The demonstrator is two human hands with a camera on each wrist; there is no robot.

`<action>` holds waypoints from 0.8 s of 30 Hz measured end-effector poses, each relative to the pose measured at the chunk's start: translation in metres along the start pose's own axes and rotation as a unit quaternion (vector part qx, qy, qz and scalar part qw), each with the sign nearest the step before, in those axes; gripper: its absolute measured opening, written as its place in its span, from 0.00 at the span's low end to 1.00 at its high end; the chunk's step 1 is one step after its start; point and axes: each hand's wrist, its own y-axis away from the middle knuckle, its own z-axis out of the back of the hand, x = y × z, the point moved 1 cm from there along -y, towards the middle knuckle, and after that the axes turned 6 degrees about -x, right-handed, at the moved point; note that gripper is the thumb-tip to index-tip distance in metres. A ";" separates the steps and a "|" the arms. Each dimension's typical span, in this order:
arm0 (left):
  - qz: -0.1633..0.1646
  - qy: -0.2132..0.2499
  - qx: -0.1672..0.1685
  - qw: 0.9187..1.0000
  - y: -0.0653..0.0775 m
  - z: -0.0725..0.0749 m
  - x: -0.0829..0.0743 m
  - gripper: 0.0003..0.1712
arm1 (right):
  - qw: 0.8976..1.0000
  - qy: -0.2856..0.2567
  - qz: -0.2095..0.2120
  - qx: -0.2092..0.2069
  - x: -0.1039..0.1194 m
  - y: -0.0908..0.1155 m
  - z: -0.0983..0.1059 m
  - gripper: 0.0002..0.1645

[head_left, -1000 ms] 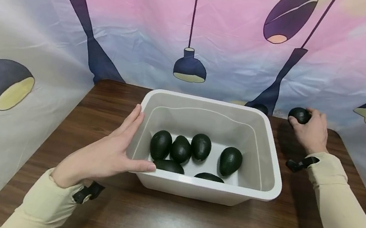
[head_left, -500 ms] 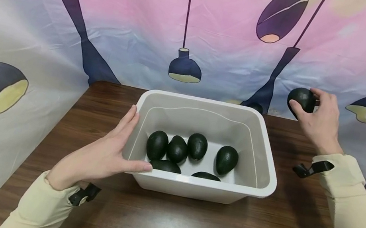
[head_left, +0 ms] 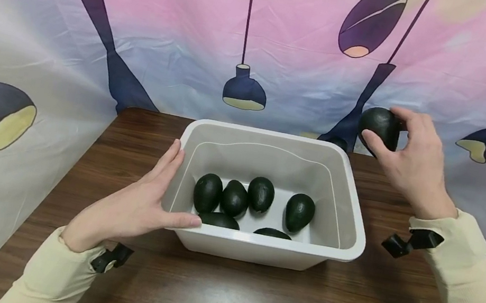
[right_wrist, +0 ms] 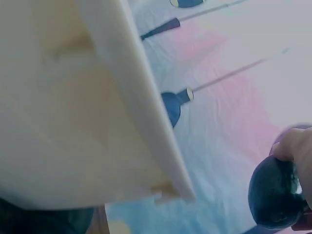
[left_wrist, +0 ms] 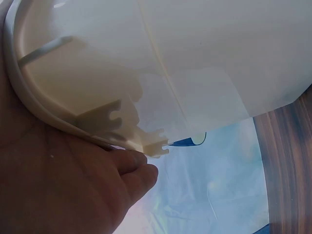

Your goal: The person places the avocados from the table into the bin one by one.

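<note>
My right hand [head_left: 419, 162] pinches a dark green avocado [head_left: 378, 130] between thumb and fingers, raised past the bin's back right corner. The right wrist view shows this avocado [right_wrist: 276, 192] too, at the right edge beside the fingers. A light grey plastic bin [head_left: 252, 240] stands on the table. My left hand [head_left: 132, 208] rests on its left front corner, fingers straight along the left side and thumb on the front rim. Several avocados [head_left: 299, 213] lie inside the bin; the front wall partly hides two of them. From the left wrist, the bin's outer wall [left_wrist: 204, 63] fills the view.
Another dark rounded thing, likely an avocado [head_left: 339, 143], shows just behind the bin's back rim, mostly hidden. The brown wood-grain table [head_left: 218, 297] extends in front and to both sides. A cloth printed with lamps [head_left: 185, 34] hangs close behind the table.
My right hand has lifted the avocado from the table's back right, then carried it left towards the bin. My left hand stays on the bin. The head view has shifted slightly.
</note>
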 end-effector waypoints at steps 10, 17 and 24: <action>0.002 -0.004 -0.002 1.000 0.001 -0.002 0.003 0.71 | 0.997 -0.032 0.060 0.022 0.033 0.007 0.001 0.35; 0.001 0.002 0.001 1.000 0.000 -0.001 0.004 0.71 | 0.994 -0.050 0.074 0.060 0.054 0.014 0.002 0.35; 0.000 0.004 0.000 1.000 0.000 -0.001 0.004 0.71 | 0.990 -0.048 0.098 0.086 0.069 0.025 -0.004 0.33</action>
